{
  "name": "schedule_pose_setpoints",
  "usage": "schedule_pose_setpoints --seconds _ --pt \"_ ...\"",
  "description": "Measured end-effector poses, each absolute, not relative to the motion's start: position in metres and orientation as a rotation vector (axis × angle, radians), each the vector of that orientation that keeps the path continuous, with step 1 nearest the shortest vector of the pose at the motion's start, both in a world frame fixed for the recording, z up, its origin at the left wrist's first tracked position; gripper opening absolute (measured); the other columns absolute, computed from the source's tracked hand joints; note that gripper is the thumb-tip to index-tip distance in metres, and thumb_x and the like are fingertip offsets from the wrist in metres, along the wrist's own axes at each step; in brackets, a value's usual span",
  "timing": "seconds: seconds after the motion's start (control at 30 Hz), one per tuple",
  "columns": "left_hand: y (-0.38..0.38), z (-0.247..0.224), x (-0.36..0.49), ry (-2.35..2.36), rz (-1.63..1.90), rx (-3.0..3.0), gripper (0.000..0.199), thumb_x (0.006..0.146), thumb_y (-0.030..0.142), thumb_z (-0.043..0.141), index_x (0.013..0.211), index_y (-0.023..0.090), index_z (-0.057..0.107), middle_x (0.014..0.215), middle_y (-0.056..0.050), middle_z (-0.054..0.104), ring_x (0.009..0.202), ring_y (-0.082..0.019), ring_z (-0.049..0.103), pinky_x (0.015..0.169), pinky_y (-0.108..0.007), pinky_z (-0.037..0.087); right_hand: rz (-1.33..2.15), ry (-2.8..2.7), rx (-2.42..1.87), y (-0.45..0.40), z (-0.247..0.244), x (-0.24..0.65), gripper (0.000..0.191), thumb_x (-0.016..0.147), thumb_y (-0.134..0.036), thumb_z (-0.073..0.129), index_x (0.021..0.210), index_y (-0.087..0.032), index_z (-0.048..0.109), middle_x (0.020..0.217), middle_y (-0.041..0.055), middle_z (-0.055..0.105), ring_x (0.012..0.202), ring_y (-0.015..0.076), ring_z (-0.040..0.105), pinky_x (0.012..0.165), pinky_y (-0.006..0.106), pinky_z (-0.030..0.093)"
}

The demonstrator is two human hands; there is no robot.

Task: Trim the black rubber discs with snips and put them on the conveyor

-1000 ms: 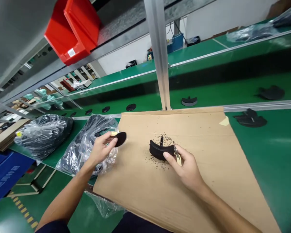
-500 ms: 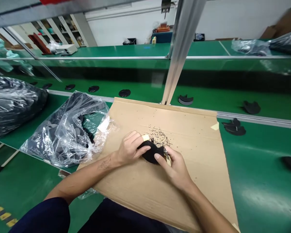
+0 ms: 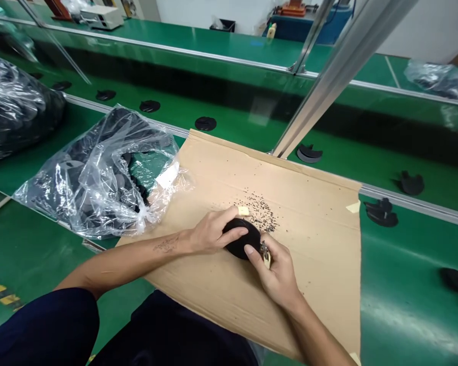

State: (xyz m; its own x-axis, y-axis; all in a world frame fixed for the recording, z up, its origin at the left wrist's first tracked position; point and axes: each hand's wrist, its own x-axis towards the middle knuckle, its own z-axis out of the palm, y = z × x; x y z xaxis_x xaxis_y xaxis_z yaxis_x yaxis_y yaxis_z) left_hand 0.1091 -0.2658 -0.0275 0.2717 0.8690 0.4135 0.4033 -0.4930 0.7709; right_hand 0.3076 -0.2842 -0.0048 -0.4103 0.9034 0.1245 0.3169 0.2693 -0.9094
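Between both hands is a black rounded part [image 3: 241, 241], its smooth oval face turned up towards me. My left hand [image 3: 212, 232] grips it at the left edge, thumb on top, with a pale yellow wrap [image 3: 243, 210] at the index fingertip. My right hand [image 3: 277, 267] has its thumb on the part's lower right edge. Also in my right hand is a small pair of nippers [image 3: 266, 254] with metal jaws and pale handles, mostly hidden by the fingers. Small black scraps [image 3: 263, 211] lie scattered just beyond the part on a cardboard sheet [image 3: 221, 290].
A clear plastic bag [image 3: 95, 183] of black parts lies left of the cardboard; a fuller bag [image 3: 19, 112] sits beyond it. Several black parts, one here [image 3: 205, 123], lie along the green belt behind. A metal post [image 3: 328, 81] rises at the cardboard's far edge.
The black part has turned in my hands: its notched outline has given way to a smooth oval face. The whole view has tilted and shifted downward. Both hands keep their hold.
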Motion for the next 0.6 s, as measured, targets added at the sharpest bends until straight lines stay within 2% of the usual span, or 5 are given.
schedule_pose_setpoints --seconds 0.1,0.23,0.4,0.53,0.6 --pt "-0.268 -0.026 0.108 1.058 1.074 1.931 0.035 0.104 0.047 0.044 0.111 0.016 0.061 0.100 -0.008 0.075 0.090 -0.018 0.073 0.079 -0.026 0.058 1.062 -1.905 -1.088 -0.283 -0.004 0.307 0.027 0.098 -0.034 0.057 0.075 -0.022 0.050 0.069 -0.0023 0.051 0.063 0.0135 0.048 0.060 0.027 0.041" --pt "-0.266 -0.027 0.106 1.032 1.043 1.913 0.037 0.102 0.049 0.049 0.106 0.016 0.063 0.095 -0.008 0.076 0.086 -0.017 0.074 0.075 -0.025 0.058 0.944 -1.946 -1.061 -0.280 -0.003 0.308 0.019 0.098 -0.030 0.056 0.081 -0.023 0.054 0.072 -0.0002 0.056 0.066 0.0153 0.053 0.061 0.029 0.043" --pt "-0.264 -0.026 0.108 0.857 1.123 1.797 0.043 0.098 0.048 0.059 0.124 0.014 0.063 0.099 -0.010 0.077 0.089 -0.017 0.074 0.081 -0.026 0.060 0.744 -2.003 -0.937 -0.277 -0.005 0.309 0.007 0.096 -0.019 0.055 0.093 -0.022 0.061 0.079 0.0031 0.062 0.070 0.0175 0.058 0.065 0.031 0.047" --pt "-0.261 -0.019 0.109 0.786 1.193 1.744 0.042 0.093 0.051 0.065 0.106 0.012 0.075 0.099 -0.012 0.076 0.088 -0.018 0.072 0.080 -0.027 0.059 0.595 -2.043 -0.858 -0.277 -0.007 0.311 0.010 0.094 -0.012 0.056 0.093 -0.022 0.060 0.074 0.0024 0.058 0.066 0.0172 0.053 0.062 0.032 0.043" --pt "-0.261 -0.016 0.109 0.758 1.194 1.745 0.042 0.092 0.052 0.065 0.105 0.013 0.076 0.096 -0.012 0.075 0.089 -0.018 0.071 0.082 -0.029 0.059 0.562 -2.058 -0.832 -0.277 -0.007 0.312 0.011 0.093 -0.011 0.057 0.094 -0.022 0.060 0.074 0.0028 0.059 0.066 0.0176 0.053 0.062 0.033 0.043"
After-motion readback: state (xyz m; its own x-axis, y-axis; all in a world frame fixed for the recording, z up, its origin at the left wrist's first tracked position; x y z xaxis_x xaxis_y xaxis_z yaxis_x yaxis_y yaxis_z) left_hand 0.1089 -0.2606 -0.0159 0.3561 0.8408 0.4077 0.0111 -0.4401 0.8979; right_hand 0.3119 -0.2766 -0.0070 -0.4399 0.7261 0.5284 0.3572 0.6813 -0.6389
